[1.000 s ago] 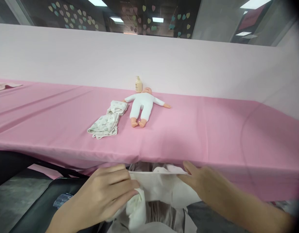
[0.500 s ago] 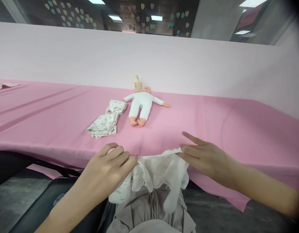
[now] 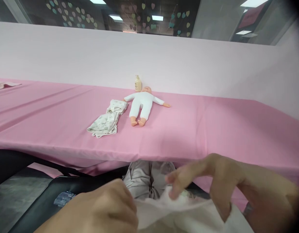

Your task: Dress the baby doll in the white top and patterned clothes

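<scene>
A thin white cloth garment [image 3: 183,215] with a small patch of print is stretched between my two hands at the bottom of the view, close to my body. Curled into a fist, my left hand [image 3: 103,210] holds the garment's left side, its fingertips hidden behind the knuckles. My right hand [image 3: 212,178] is bent over the other side, fingers hooked down onto the cloth, slightly smeared by motion. The garment's lower part runs out of the picture.
On the pink-covered table [image 3: 176,136] lies a doll [image 3: 142,103] in white. Beside it are folded printed clothes [image 3: 105,123] and a pump bottle [image 3: 138,84]. A black chair [image 3: 42,207] holding a clear plastic item [image 3: 63,198] stands at lower left.
Both hands have come down and closer to me, drawing the garment away from the table edge. My right hand's fingers have gone from outstretched to bent over the cloth.
</scene>
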{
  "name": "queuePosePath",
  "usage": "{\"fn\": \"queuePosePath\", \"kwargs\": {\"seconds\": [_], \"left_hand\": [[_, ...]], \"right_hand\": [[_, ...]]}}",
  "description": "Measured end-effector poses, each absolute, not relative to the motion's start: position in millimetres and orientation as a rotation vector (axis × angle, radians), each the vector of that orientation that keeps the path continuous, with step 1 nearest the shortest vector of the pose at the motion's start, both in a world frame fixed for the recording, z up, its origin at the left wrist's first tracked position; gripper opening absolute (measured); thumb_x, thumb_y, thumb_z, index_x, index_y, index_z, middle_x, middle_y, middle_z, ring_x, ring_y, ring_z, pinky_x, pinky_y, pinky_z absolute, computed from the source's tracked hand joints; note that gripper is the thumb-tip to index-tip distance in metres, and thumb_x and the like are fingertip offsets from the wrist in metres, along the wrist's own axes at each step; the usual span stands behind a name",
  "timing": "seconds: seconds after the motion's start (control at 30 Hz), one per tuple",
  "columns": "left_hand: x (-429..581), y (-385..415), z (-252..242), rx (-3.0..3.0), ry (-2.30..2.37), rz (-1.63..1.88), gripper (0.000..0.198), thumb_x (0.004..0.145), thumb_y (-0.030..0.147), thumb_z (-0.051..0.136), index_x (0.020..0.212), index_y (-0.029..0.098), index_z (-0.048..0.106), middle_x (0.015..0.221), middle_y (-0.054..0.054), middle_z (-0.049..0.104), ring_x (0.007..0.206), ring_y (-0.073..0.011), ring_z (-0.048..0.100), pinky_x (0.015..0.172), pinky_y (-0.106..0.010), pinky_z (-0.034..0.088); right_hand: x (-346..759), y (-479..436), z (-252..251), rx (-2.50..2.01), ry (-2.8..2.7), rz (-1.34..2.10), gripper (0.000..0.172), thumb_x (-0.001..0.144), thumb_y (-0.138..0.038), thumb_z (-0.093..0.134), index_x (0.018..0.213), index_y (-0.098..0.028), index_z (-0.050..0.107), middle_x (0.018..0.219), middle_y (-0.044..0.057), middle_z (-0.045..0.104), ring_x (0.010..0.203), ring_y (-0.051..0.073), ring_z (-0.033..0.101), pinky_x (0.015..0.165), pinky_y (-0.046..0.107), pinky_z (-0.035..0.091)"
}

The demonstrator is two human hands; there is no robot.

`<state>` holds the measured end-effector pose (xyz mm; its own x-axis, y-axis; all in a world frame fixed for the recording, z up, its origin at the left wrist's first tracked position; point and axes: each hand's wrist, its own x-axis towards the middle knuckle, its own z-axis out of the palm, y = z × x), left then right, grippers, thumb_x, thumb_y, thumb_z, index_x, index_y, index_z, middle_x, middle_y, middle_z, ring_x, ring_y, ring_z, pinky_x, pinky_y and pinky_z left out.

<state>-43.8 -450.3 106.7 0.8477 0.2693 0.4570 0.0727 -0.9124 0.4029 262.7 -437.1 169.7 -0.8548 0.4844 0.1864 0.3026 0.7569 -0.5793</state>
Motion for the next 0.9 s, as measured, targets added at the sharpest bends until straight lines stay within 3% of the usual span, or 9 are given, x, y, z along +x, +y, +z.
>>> {"fn": "queuePosePath", "kwargs": {"seconds": [0.1,0.17,0.27,0.33,0.43,0.57,0.63,0.8,0.9], "left_hand": [[-36.2,-436.7,121.1,2.802,0.572,0.845,0.017,0.096,0.021,0.045,0.098,0.024,0.062,0.072,0.000,0.068,0.062,-0.0132,0.064,0.060,-0.024,0.048],[-30.1,-423.9,124.1,2.941,0.717,0.972,0.012,0.096,0.020,0.049,0.099,0.020,0.061,0.074,0.001,0.067,0.061,-0.0107,0.062,0.056,-0.022,0.044],[-20.0,-406.8,118.5,3.137,0.910,1.112,0.009,0.094,0.019,0.054,0.097,0.017,0.061,0.065,0.003,0.061,0.052,-0.0097,0.056,0.050,-0.022,0.039],[-13.6,-399.5,113.5,3.213,1.073,1.151,0.013,0.094,0.020,0.054,0.103,0.014,0.061,0.064,0.003,0.058,0.050,-0.0101,0.052,0.047,-0.023,0.036],[-7.2,-395.0,110.5,3.283,1.273,1.091,0.021,0.096,0.021,0.048,0.110,0.011,0.060,0.063,0.002,0.056,0.050,-0.0120,0.050,0.045,-0.024,0.032],[-7.4,-394.1,113.4,3.235,1.227,0.954,0.024,0.093,0.015,0.046,0.073,0.015,0.060,0.068,-0.001,0.050,0.055,-0.0115,0.046,0.051,-0.024,0.035],[-9.6,-391.1,114.4,3.088,1.164,0.944,0.021,0.089,0.015,0.049,0.068,0.014,0.055,0.078,-0.003,0.051,0.062,-0.0116,0.047,0.058,-0.024,0.039],[-5.5,-376.0,93.3,2.383,1.260,0.822,0.026,0.077,0.016,0.052,0.057,0.018,0.034,0.057,0.005,0.032,0.051,-0.0087,0.032,0.051,-0.024,0.024],[9.8,-378.0,57.4,1.733,1.202,1.058,0.030,0.076,0.022,0.053,0.058,0.018,0.030,0.055,0.006,0.027,0.052,-0.0081,0.031,0.051,-0.022,0.025]], "right_hand": [[249.0,-436.8,161.4,-0.594,-2.641,0.552,0.030,0.092,-0.032,0.054,0.065,-0.020,0.060,0.066,-0.001,0.059,0.064,0.013,0.059,0.091,0.035,0.048],[236.6,-433.2,151.8,-0.692,-2.591,0.139,0.032,0.095,-0.019,0.045,0.065,-0.019,0.056,0.061,-0.003,0.054,0.056,0.011,0.051,0.097,0.038,0.043],[221.9,-423.1,138.1,-0.743,-2.512,-0.456,0.034,0.090,-0.003,0.039,0.064,-0.017,0.055,0.058,-0.003,0.049,0.051,0.011,0.041,0.090,0.038,0.040],[216.7,-415.2,132.1,-0.758,-2.509,-0.617,0.030,0.088,0.000,0.040,0.071,-0.015,0.060,0.058,-0.002,0.049,0.051,0.011,0.037,0.082,0.035,0.037],[212.9,-405.5,128.4,-0.832,-2.503,-0.734,0.021,0.087,-0.003,0.047,0.077,-0.014,0.062,0.059,-0.002,0.049,0.052,0.012,0.035,0.074,0.034,0.031],[210.0,-398.3,127.8,-0.928,-2.512,-0.818,0.032,0.087,-0.005,0.051,0.057,-0.017,0.052,0.055,-0.002,0.044,0.053,0.012,0.030,0.070,0.035,0.025],[208.4,-395.5,125.3,-0.909,-2.528,-0.765,0.034,0.087,-0.005,0.051,0.055,-0.017,0.049,0.056,0.000,0.043,0.056,0.013,0.034,0.068,0.034,0.026],[194.0,-388.1,90.1,-1.097,-2.208,-0.585,0.017,0.085,-0.013,0.053,0.069,-0.016,0.056,0.083,0.010,0.056,0.078,0.021,0.049,0.065,0.030,0.034],[175.0,-393.8,47.4,-1.371,-1.999,-0.357,0.013,0.086,-0.016,0.050,0.074,-0.018,0.054,0.073,0.005,0.057,0.064,0.018,0.051,0.054,0.027,0.031]]}}
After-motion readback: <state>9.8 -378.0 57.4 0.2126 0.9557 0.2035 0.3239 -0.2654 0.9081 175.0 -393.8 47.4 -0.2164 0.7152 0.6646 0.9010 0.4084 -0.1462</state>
